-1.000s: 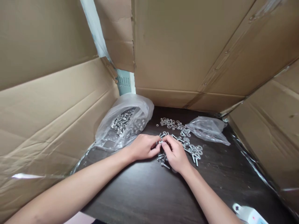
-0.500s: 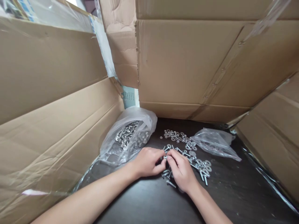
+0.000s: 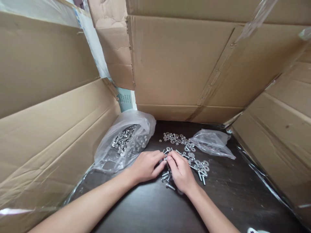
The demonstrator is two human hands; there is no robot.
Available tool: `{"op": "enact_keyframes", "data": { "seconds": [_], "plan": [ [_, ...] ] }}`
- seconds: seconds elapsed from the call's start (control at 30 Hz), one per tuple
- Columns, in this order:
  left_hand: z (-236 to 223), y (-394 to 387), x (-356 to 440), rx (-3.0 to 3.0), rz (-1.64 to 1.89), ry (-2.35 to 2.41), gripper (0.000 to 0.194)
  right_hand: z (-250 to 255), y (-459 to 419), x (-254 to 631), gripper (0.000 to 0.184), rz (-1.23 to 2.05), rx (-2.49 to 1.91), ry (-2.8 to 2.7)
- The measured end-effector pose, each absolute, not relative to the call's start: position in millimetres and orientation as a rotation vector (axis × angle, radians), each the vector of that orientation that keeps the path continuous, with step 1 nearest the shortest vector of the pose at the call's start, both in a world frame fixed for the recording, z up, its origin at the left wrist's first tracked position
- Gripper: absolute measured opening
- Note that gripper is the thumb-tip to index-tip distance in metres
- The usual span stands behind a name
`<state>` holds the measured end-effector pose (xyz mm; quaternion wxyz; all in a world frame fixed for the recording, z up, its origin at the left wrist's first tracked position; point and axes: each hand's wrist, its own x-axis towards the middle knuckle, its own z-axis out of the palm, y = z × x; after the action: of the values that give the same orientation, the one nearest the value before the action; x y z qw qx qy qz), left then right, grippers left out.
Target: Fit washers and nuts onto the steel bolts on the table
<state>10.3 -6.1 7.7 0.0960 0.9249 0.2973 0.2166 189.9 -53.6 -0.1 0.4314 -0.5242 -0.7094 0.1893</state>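
Note:
My left hand (image 3: 147, 165) and my right hand (image 3: 180, 169) meet over the scattered hardware, fingertips pinched together. Between them shows a small shiny metal piece, apparently a bolt (image 3: 165, 159); most of it is hidden by the fingers. Loose bolts (image 3: 170, 186) lie just below the hands. Right of my right hand, more bolts and flat washers (image 3: 206, 168) are heaped on the dark table (image 3: 150, 207). Small nuts and washers (image 3: 170, 137) spread out beyond my fingertips.
An open clear plastic bag (image 3: 149, 123) full of small metal fasteners (image 3: 123, 139) stands at the left. A flatter clear bag (image 3: 213, 142) lies at the back right. Cardboard walls (image 3: 175, 64) enclose the table on the left, back and right. A white object (image 3: 255, 230) shows at the bottom edge.
The view has turned a little to the right, so everything sits further left, and a white object appears at the bottom right. Both hands stay pinched together on the small metal piece.

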Motion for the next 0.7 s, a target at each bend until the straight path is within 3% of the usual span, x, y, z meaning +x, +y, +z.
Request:
{"op": "enact_keyframes", "data": {
  "seconds": [0.7],
  "plan": [
    [7.3, -3.6, 9.4, 2.751, 0.649, 0.813, 0.022, 0.9, -55.0, 193.6, 0.024, 0.573, -1.289, -1.797]
  ]
}}
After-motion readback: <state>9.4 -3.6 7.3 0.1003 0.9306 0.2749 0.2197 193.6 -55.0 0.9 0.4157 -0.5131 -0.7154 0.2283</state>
